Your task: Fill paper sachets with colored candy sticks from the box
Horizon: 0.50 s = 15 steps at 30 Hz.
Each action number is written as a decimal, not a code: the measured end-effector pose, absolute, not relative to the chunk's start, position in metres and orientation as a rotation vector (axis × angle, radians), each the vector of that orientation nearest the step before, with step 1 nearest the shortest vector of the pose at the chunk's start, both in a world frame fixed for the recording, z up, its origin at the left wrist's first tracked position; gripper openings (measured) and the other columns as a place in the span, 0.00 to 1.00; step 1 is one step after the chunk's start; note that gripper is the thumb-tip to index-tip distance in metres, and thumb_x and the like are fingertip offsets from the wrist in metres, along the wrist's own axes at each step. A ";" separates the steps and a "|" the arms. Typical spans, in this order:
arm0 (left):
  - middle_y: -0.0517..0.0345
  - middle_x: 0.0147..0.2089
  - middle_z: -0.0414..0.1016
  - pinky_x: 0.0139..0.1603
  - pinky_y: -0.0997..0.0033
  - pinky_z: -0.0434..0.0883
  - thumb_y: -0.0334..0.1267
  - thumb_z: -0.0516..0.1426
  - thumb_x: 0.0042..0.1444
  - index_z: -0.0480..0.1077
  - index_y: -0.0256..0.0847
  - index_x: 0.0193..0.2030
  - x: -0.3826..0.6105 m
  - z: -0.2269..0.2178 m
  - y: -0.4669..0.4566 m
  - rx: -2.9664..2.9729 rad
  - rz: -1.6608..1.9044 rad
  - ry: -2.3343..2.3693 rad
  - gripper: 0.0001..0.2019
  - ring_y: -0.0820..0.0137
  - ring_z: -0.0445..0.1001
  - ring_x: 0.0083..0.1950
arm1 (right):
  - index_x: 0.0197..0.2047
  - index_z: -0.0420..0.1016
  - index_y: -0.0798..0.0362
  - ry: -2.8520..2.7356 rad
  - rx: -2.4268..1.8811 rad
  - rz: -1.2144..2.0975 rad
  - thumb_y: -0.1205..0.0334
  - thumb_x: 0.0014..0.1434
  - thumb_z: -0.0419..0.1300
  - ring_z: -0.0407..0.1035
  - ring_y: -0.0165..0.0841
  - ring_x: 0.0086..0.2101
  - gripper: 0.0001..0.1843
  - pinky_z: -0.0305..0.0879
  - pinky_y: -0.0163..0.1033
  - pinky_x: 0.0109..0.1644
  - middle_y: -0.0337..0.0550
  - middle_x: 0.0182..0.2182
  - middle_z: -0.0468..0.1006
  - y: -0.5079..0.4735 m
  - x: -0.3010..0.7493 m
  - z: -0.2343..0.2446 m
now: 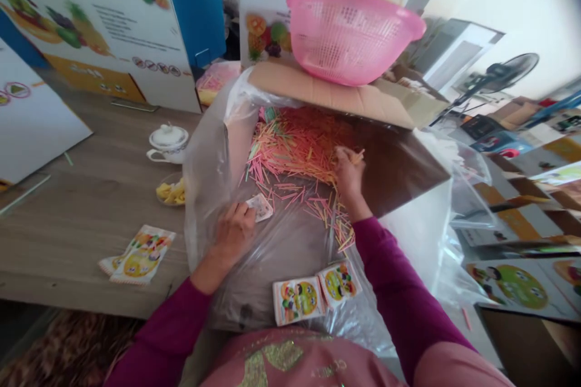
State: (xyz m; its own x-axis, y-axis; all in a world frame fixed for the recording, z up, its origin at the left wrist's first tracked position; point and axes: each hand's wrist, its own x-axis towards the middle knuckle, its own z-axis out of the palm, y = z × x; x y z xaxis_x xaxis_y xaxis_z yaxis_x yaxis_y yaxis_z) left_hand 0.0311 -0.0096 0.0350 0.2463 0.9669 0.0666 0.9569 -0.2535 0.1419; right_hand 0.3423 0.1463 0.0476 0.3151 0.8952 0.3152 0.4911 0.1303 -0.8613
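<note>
A cardboard box (394, 175) lined with clear plastic (206, 151) lies open before me, holding a heap of thin pink, orange, yellow and green sticks (295, 142). My right hand (348, 178) is closed at the heap's right side, with a few sticks poking out between the fingers. Lower left, my left hand (235, 230) is closed on the edge of a small white packet (260, 208), whose far end shows beyond the fingers. Loose sticks are strewn between the hands. Two printed packets (298, 300) lie on the plastic near my body.
A pink plastic basket (354, 33) rests behind the box flap. On the wooden table (59, 230) at left are a lidded white pot (167, 140), a dish of yellow pieces (173, 192) and printed packets (144, 254). Large printed cartons (122, 30) stand behind. At right is a fan (511, 75).
</note>
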 end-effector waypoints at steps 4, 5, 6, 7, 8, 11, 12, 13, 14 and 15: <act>0.38 0.49 0.84 0.53 0.53 0.75 0.27 0.53 0.68 0.83 0.38 0.45 0.030 0.033 -0.020 2.417 0.185 1.854 0.15 0.49 0.80 0.56 | 0.49 0.88 0.52 -1.464 -1.385 0.925 0.32 0.76 0.47 0.68 0.36 0.28 0.38 0.70 0.42 0.36 0.41 0.25 0.72 0.076 0.297 0.016; 0.38 0.50 0.84 0.53 0.53 0.75 0.27 0.52 0.69 0.83 0.37 0.45 0.030 0.033 -0.021 2.415 0.180 1.849 0.15 0.49 0.79 0.57 | 0.46 0.89 0.52 -1.609 -1.380 0.954 0.32 0.76 0.47 0.72 0.39 0.33 0.38 0.72 0.44 0.42 0.44 0.28 0.76 0.064 0.289 0.010; 0.37 0.50 0.83 0.53 0.54 0.75 0.28 0.52 0.69 0.83 0.36 0.45 0.030 0.033 -0.021 2.408 0.182 1.846 0.15 0.49 0.79 0.58 | 0.45 0.90 0.51 -1.776 -1.389 0.939 0.33 0.77 0.49 0.75 0.42 0.40 0.36 0.74 0.47 0.49 0.48 0.34 0.81 0.056 0.283 0.006; 0.38 0.51 0.83 0.53 0.54 0.75 0.28 0.53 0.68 0.83 0.37 0.45 0.029 0.032 -0.019 2.394 0.198 1.846 0.15 0.49 0.79 0.58 | 0.46 0.90 0.50 -1.942 -1.412 0.888 0.35 0.77 0.53 0.75 0.45 0.49 0.32 0.72 0.52 0.58 0.51 0.42 0.84 0.050 0.279 0.004; 0.39 0.51 0.84 0.52 0.56 0.74 0.28 0.53 0.68 0.82 0.38 0.43 0.026 0.031 -0.017 2.368 0.235 1.851 0.14 0.51 0.79 0.57 | 0.49 0.91 0.49 -2.084 -1.441 0.818 0.38 0.76 0.56 0.72 0.49 0.57 0.28 0.68 0.57 0.65 0.53 0.51 0.84 0.047 0.278 0.003; 0.48 0.42 0.83 0.47 0.61 0.72 0.30 0.60 0.63 0.79 0.42 0.33 0.016 0.025 -0.008 2.211 0.518 1.860 0.09 0.57 0.79 0.48 | 0.56 0.90 0.44 -2.240 -1.510 0.728 0.44 0.77 0.58 0.59 0.55 0.70 0.22 0.54 0.68 0.76 0.52 0.68 0.75 0.045 0.281 0.011; 0.51 0.38 0.82 0.44 0.63 0.71 0.32 0.62 0.62 0.78 0.43 0.30 0.013 0.023 -0.006 2.134 0.658 1.838 0.08 0.60 0.78 0.44 | 0.58 0.89 0.42 -2.210 -1.490 0.763 0.43 0.77 0.56 0.58 0.55 0.72 0.23 0.52 0.70 0.77 0.50 0.70 0.73 0.044 0.283 0.017; 0.55 0.33 0.80 0.41 0.65 0.70 0.35 0.65 0.60 0.76 0.43 0.27 0.011 0.022 -0.005 2.047 0.802 1.798 0.10 0.63 0.76 0.40 | 0.60 0.88 0.39 -2.164 -1.441 0.818 0.40 0.78 0.53 0.58 0.55 0.73 0.25 0.51 0.69 0.78 0.47 0.71 0.72 0.044 0.284 0.023; 0.58 0.30 0.77 0.38 0.66 0.68 0.37 0.67 0.58 0.74 0.43 0.25 0.010 0.022 -0.004 1.954 0.933 1.741 0.11 0.66 0.74 0.36 | 0.62 0.87 0.36 -2.114 -1.377 0.880 0.37 0.79 0.49 0.58 0.54 0.73 0.28 0.51 0.66 0.80 0.44 0.72 0.72 0.043 0.285 0.029; 0.60 0.28 0.76 0.36 0.67 0.67 0.39 0.69 0.56 0.74 0.43 0.24 0.011 0.022 -0.004 1.860 1.037 1.672 0.13 0.68 0.72 0.33 | 0.64 0.85 0.34 -2.056 -1.299 0.948 0.34 0.79 0.45 0.59 0.52 0.74 0.32 0.52 0.63 0.80 0.41 0.73 0.71 0.042 0.284 0.036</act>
